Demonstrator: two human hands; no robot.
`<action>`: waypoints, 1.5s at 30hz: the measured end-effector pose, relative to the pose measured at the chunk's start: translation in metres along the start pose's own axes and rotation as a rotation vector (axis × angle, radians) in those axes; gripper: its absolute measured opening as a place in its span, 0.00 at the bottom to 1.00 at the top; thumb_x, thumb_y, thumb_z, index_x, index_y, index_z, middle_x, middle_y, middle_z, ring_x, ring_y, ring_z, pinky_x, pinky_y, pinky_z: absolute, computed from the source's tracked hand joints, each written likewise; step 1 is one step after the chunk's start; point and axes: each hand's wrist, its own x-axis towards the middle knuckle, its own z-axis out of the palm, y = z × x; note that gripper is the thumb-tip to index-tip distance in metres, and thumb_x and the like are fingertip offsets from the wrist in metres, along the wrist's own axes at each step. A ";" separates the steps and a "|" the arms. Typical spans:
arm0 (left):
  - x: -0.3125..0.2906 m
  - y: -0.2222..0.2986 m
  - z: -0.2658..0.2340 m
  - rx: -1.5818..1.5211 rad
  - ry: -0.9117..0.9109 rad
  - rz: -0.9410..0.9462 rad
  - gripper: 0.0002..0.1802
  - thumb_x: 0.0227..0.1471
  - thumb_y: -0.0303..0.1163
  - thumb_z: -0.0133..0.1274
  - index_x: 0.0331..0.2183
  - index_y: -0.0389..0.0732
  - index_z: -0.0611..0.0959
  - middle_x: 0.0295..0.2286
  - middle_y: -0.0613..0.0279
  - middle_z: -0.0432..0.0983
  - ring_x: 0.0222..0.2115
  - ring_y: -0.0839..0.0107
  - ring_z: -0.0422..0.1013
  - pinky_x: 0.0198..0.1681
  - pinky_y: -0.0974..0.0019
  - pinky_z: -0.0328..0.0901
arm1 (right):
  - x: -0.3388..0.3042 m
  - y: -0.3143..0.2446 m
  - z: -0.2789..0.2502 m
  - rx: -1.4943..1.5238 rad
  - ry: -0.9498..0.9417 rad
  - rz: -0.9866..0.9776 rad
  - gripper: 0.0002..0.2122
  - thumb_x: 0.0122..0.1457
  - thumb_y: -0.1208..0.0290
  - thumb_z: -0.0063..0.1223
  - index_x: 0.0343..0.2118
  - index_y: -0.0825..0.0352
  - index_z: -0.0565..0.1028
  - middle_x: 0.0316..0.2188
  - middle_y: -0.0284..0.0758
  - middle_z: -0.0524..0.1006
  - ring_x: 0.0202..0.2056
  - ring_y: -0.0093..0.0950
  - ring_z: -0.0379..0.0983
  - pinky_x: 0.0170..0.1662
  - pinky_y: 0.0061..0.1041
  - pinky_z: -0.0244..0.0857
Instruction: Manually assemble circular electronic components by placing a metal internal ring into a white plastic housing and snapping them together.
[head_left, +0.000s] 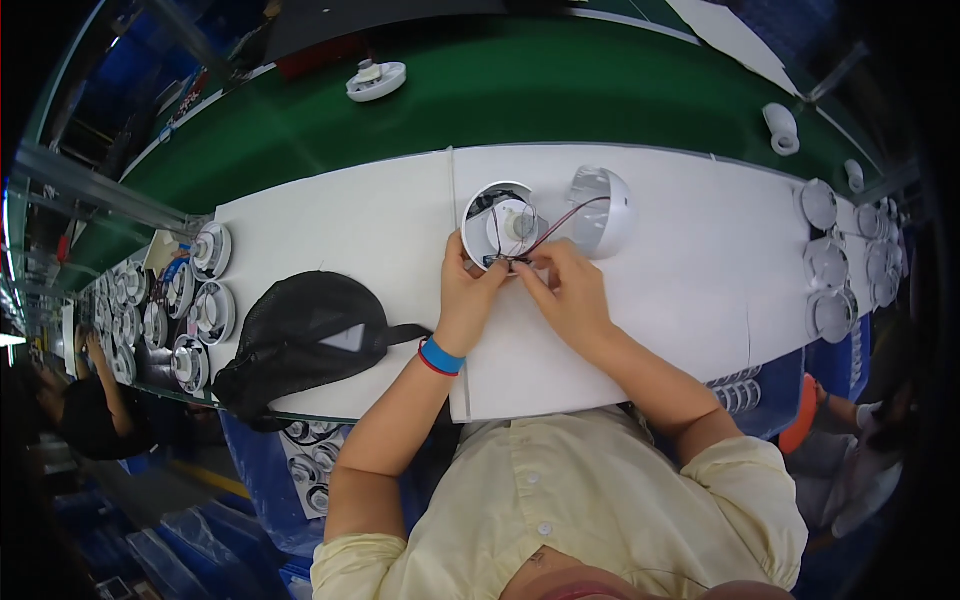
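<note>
A round white housing [466, 222] stands on the white table in front of me, with a pale round part [513, 226] and thin dark wires inside it. My left hand [470, 297] grips its near left rim, thumb at the inner edge. At the near right rim my right hand [572, 295] is closed, fingertips pinching the end of a dark red and black wire [560, 222]. That wire runs up to a white dome-shaped cover [615, 215] with a clear front, lying just right of the housing. My fingertips partly hide the wire's end.
A black mesh bag [310, 330] lies to the left on the white tabletop [540, 370]. Beyond it stand several round white units [213, 312]; several clear-fronted domes [828, 265] line the right end. A white unit [376, 82] rests on the green belt [560, 90]. People work on both sides.
</note>
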 end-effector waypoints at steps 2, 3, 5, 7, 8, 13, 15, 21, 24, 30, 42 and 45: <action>-0.001 0.018 0.004 -0.058 0.019 -0.120 0.30 0.49 0.15 0.49 0.55 0.32 0.62 0.46 0.53 0.68 0.45 0.64 0.73 0.44 0.65 0.75 | -0.002 -0.004 -0.012 -0.274 0.117 -0.554 0.21 0.48 0.71 0.68 0.45 0.66 0.75 0.37 0.41 0.77 0.27 0.31 0.72 0.28 0.28 0.67; 0.000 0.023 0.000 -0.068 0.033 -0.109 0.30 0.49 0.15 0.49 0.55 0.32 0.62 0.46 0.53 0.68 0.45 0.64 0.73 0.44 0.65 0.75 | 0.003 -0.016 -0.020 -0.273 0.103 -0.569 0.21 0.48 0.71 0.68 0.45 0.66 0.75 0.37 0.41 0.77 0.27 0.31 0.72 0.28 0.28 0.67; 0.000 0.031 -0.013 0.037 -0.085 -0.187 0.31 0.48 0.15 0.49 0.55 0.32 0.63 0.46 0.53 0.68 0.45 0.65 0.73 0.44 0.64 0.75 | 0.027 -0.073 -0.040 -0.598 -0.115 -0.781 0.35 0.42 0.68 0.70 0.56 0.64 0.68 0.51 0.47 0.69 0.45 0.44 0.71 0.44 0.37 0.69; -0.003 0.034 -0.009 -0.015 -0.108 -0.138 0.31 0.49 0.16 0.50 0.55 0.32 0.63 0.46 0.53 0.68 0.46 0.64 0.72 0.44 0.64 0.75 | 0.048 -0.063 -0.035 -0.683 -0.212 -0.693 0.41 0.39 0.67 0.72 0.60 0.63 0.63 0.56 0.48 0.64 0.52 0.46 0.66 0.52 0.40 0.64; -0.003 0.035 -0.008 -0.056 -0.149 -0.098 0.31 0.49 0.18 0.52 0.55 0.32 0.63 0.46 0.52 0.67 0.47 0.64 0.71 0.44 0.64 0.75 | 0.057 -0.060 -0.033 -0.770 -0.291 -0.583 0.47 0.36 0.66 0.73 0.63 0.62 0.59 0.60 0.49 0.59 0.58 0.48 0.61 0.59 0.43 0.59; -0.004 0.048 -0.020 0.110 -0.221 0.071 0.37 0.47 0.23 0.61 0.57 0.34 0.62 0.50 0.52 0.64 0.53 0.60 0.66 0.45 0.61 0.74 | 0.079 -0.059 -0.036 -0.291 -0.587 -0.275 0.55 0.29 0.68 0.74 0.66 0.63 0.53 0.60 0.48 0.60 0.59 0.47 0.60 0.62 0.38 0.55; -0.004 0.055 -0.024 0.057 -0.309 0.062 0.41 0.45 0.25 0.65 0.58 0.35 0.62 0.53 0.51 0.62 0.56 0.58 0.63 0.48 0.59 0.72 | 0.082 -0.056 -0.044 -0.148 -0.584 -0.282 0.57 0.27 0.69 0.74 0.66 0.63 0.52 0.60 0.46 0.61 0.60 0.45 0.61 0.63 0.36 0.54; -0.003 0.058 -0.024 -0.071 -0.426 0.157 0.66 0.32 0.24 0.73 0.66 0.42 0.48 0.63 0.46 0.46 0.61 0.55 0.56 0.58 0.53 0.63 | 0.081 -0.050 -0.046 0.175 -0.663 -0.178 0.60 0.25 0.66 0.77 0.67 0.63 0.50 0.62 0.42 0.60 0.61 0.39 0.60 0.63 0.34 0.53; -0.003 0.058 -0.024 -0.073 -0.422 0.092 0.70 0.29 0.21 0.74 0.66 0.43 0.46 0.63 0.45 0.50 0.59 0.55 0.60 0.57 0.53 0.64 | 0.086 -0.051 -0.045 0.138 -0.682 -0.280 0.60 0.25 0.64 0.78 0.66 0.63 0.52 0.62 0.43 0.60 0.61 0.39 0.61 0.63 0.34 0.53; -0.004 0.064 -0.023 -0.023 -0.400 0.088 0.70 0.28 0.19 0.74 0.66 0.42 0.47 0.61 0.44 0.53 0.56 0.57 0.64 0.57 0.55 0.65 | 0.087 -0.052 -0.047 0.135 -0.673 -0.278 0.59 0.25 0.63 0.78 0.66 0.64 0.55 0.60 0.44 0.63 0.59 0.39 0.63 0.62 0.32 0.54; -0.006 0.065 -0.022 -0.085 -0.418 0.047 0.68 0.31 0.19 0.72 0.66 0.42 0.46 0.61 0.39 0.52 0.54 0.59 0.66 0.58 0.56 0.64 | 0.086 -0.058 -0.051 0.049 -0.688 -0.301 0.59 0.25 0.63 0.79 0.66 0.62 0.54 0.60 0.44 0.62 0.60 0.41 0.61 0.61 0.34 0.56; -0.007 0.062 -0.024 -0.037 -0.435 0.063 0.67 0.32 0.17 0.71 0.66 0.41 0.45 0.61 0.41 0.52 0.53 0.61 0.66 0.57 0.56 0.65 | 0.085 -0.061 -0.053 0.013 -0.711 -0.408 0.57 0.29 0.66 0.78 0.66 0.61 0.52 0.60 0.44 0.60 0.60 0.42 0.60 0.59 0.33 0.59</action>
